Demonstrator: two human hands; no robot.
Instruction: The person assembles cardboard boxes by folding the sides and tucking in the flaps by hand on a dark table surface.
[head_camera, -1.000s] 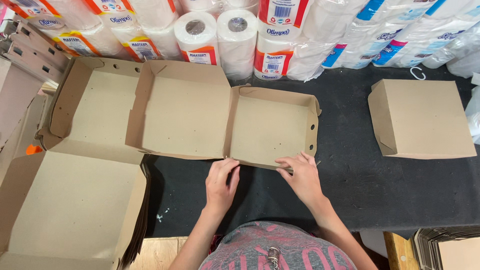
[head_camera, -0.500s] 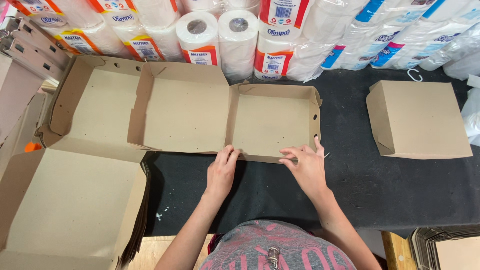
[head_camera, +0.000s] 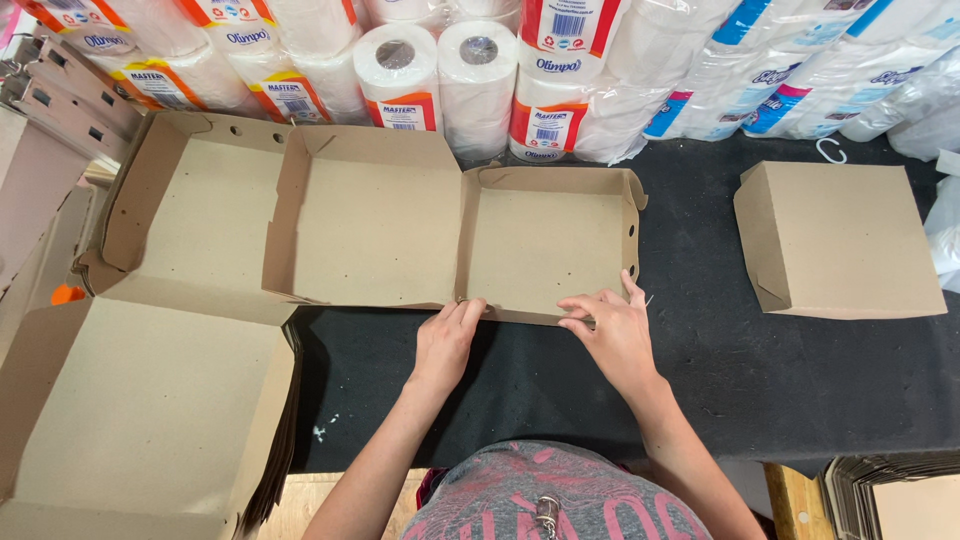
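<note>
An open brown cardboard box (head_camera: 545, 240) lies on the black table (head_camera: 700, 380), its flat lid half (head_camera: 375, 215) spread to the left. My left hand (head_camera: 445, 340) presses its fingertips on the near wall of the box at the fold between the two halves. My right hand (head_camera: 610, 330) rests on the same near wall further right, thumb by the box's right corner. Both hands touch the cardboard edge; neither lifts the box.
A closed brown box (head_camera: 840, 240) sits at the right. A stack of flat cardboard blanks (head_camera: 140, 410) lies at the left, another opened blank (head_camera: 190, 200) behind it. Wrapped paper rolls (head_camera: 480, 70) line the far edge. More blanks (head_camera: 900, 495) lie at bottom right.
Both hands have moved forward from the table onto the near wall of the open box and now press on it. The box has stayed in place.
</note>
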